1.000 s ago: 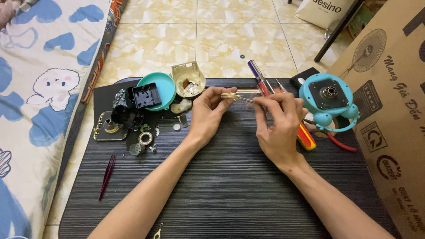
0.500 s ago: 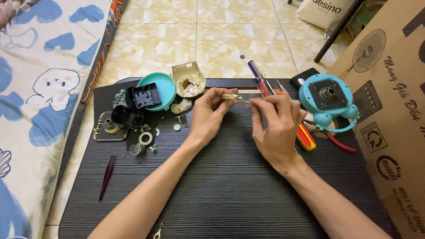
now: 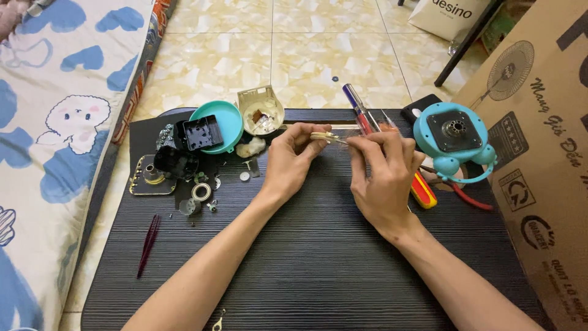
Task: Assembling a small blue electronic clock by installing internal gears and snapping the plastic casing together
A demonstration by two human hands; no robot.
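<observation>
Small cream part point(image 3: 324, 136) pinched between left hand point(image 3: 291, 160) and right hand point(image 3: 386, 175), both grips tight; step looks like fine fitting, needing steady fingers, teal housing point(image 3: 453, 132) at three o'clock.

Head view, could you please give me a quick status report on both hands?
Left hand and right hand both pinching a small pale part above the dark table. Loose parts lie left, teal housing right. Nothing between the hands.
</observation>
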